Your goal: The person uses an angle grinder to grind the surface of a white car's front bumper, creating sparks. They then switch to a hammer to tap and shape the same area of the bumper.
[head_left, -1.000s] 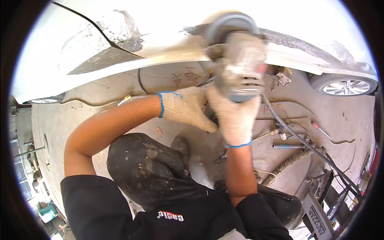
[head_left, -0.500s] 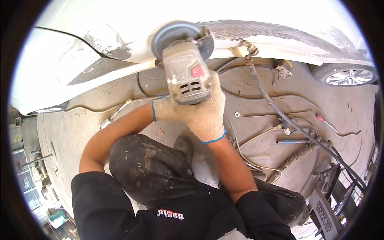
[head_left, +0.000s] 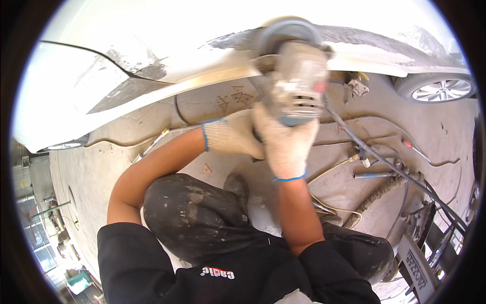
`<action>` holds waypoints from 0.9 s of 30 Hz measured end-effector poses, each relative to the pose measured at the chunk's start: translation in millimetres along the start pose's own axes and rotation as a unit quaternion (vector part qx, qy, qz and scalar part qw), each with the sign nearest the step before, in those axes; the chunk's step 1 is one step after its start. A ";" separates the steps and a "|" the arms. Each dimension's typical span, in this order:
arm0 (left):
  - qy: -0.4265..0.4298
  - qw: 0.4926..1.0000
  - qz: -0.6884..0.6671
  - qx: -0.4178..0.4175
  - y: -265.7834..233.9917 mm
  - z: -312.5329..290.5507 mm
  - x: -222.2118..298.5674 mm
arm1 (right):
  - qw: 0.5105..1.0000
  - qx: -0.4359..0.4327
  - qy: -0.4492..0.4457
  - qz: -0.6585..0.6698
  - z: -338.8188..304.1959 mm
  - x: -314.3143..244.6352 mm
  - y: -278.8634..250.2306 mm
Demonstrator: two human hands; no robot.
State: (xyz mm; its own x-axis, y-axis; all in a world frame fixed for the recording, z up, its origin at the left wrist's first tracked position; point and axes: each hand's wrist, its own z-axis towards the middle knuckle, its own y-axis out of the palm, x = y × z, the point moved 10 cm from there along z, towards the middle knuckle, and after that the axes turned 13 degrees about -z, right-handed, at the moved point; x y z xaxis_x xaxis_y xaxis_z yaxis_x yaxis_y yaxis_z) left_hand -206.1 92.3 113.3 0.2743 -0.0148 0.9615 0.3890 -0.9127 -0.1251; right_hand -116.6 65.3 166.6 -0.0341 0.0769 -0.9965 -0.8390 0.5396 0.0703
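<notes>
Car bodywork, curved and white, looks abraded along a grey streak, with white left around, while the dusty grey disc grinder is gripped over it by the cream-gloved right hand, the cream-gloved left hand bent alongside, its hold hidden.

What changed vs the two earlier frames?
The angle grinder swung left along the white car panel, then back right. Right hand kept its hold; left hand stayed close by it. No visible release. The blue tube stayed on the floor.
</notes>
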 end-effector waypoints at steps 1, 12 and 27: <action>-0.057 0.994 -0.087 -0.019 6.0 4.8 2.1 | 1.000 0.001 0.010 0.008 2.9 -1.0 -9.6; 0.060 0.967 -0.235 0.072 -33.9 -44.6 -49.1 | 0.970 -0.164 -0.034 -0.174 -20.8 12.5 70.6; -0.141 0.947 -0.289 -0.010 7.8 -6.3 -41.4 | 0.993 -0.050 -0.018 -0.106 -6.5 4.6 8.5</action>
State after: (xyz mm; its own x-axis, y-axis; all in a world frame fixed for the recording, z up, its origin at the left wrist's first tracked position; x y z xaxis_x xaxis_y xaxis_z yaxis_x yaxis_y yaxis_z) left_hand -219.9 83.2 74.0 0.2453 0.5969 0.7639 0.5300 -0.7423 0.4099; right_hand -127.4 64.8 162.3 0.1664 0.0006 -0.9861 -0.8754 0.4603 -0.1475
